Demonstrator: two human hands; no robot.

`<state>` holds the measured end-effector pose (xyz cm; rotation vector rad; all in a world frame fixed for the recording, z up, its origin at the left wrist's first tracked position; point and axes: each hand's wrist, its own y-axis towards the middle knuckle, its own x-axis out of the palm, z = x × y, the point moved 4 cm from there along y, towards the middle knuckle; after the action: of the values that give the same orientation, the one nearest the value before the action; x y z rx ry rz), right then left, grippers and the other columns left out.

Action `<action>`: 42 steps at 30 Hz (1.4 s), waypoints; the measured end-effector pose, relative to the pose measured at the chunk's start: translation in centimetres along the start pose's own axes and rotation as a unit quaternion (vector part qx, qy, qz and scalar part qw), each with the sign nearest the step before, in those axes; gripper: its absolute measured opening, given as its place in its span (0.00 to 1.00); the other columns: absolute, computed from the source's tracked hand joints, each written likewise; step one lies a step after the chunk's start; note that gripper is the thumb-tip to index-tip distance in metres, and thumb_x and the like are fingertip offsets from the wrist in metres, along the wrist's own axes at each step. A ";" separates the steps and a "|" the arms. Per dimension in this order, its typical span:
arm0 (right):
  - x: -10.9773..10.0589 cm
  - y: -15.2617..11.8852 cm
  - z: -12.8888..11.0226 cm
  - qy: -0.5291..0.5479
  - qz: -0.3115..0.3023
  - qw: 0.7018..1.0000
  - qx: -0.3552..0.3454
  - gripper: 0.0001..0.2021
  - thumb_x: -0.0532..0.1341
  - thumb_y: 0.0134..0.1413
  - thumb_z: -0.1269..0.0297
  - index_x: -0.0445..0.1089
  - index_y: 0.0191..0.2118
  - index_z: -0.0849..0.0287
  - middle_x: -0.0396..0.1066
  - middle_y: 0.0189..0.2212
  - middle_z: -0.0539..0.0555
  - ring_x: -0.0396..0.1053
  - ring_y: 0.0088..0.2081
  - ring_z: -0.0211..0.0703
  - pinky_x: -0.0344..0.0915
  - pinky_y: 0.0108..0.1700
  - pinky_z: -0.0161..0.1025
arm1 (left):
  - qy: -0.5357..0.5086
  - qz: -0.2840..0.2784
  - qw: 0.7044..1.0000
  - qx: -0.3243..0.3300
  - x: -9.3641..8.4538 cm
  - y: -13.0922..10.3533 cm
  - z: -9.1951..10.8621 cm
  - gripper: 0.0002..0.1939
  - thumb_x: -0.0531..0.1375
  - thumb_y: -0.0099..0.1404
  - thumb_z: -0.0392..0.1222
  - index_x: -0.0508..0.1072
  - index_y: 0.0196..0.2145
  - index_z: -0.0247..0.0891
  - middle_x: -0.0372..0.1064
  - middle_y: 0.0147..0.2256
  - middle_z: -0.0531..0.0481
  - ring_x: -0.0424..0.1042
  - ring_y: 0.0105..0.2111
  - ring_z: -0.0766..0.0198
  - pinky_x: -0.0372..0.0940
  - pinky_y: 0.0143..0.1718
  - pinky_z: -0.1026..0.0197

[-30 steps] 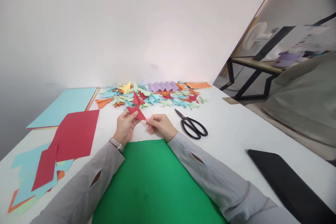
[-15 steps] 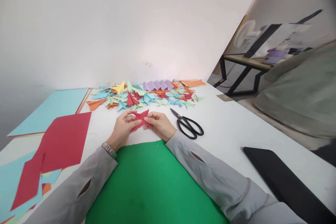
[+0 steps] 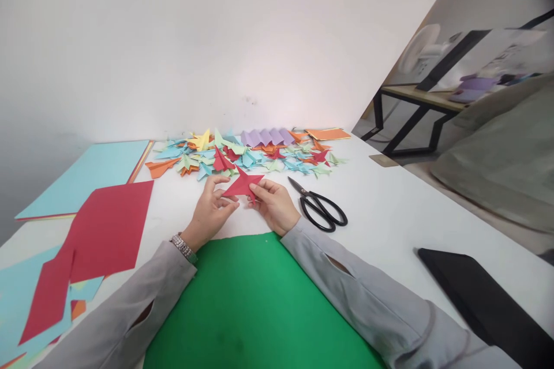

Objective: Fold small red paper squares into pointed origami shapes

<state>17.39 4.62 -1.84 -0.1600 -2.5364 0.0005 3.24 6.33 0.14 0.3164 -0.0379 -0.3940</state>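
Note:
A red paper star point(image 3: 242, 184) with pointed arms is up between my hands, above the white table. My right hand point(image 3: 273, 203) pinches its right side between thumb and fingers. At the star's left, my left hand point(image 3: 213, 207) has its thumb and fingers apart, its fingertips close to the left point. Beyond them lies a pile of folded paper pieces point(image 3: 252, 157) in several colours, with a purple pleated strip point(image 3: 267, 138) at the back. Black-handled scissors point(image 3: 319, 205) lie to the right of my right hand.
A green sheet point(image 3: 259, 300) lies under my forearms. On the left are red paper point(image 3: 112, 225), light blue sheets point(image 3: 86, 176) and offcuts. A black flat object point(image 3: 485, 300) lies at the right. Orange paper point(image 3: 328, 134) is at the back. A person's clothing point(image 3: 502, 155) shows beyond the table.
My left hand has let go of the red star and its fingers have spread. The star has turned in my right hand. The whole view has shifted slightly.

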 end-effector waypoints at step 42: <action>0.0 -0.2 0.1 -0.061 -0.026 0.997 -0.031 0.20 0.73 0.33 0.63 0.65 0.33 0.58 0.70 0.17 0.43 0.65 0.17 0.34 0.67 0.23 0.35 | 0.062 0.029 0.998 -0.005 -0.2 0.0 -0.1 0.16 0.68 0.48 0.42 0.75 0.35 0.35 0.76 0.33 0.45 0.76 0.32 0.59 0.71 0.34 0.58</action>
<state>17.28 4.39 -1.91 -0.1208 -2.6641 -0.0923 3.09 6.38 0.04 0.3294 0.0759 -0.3160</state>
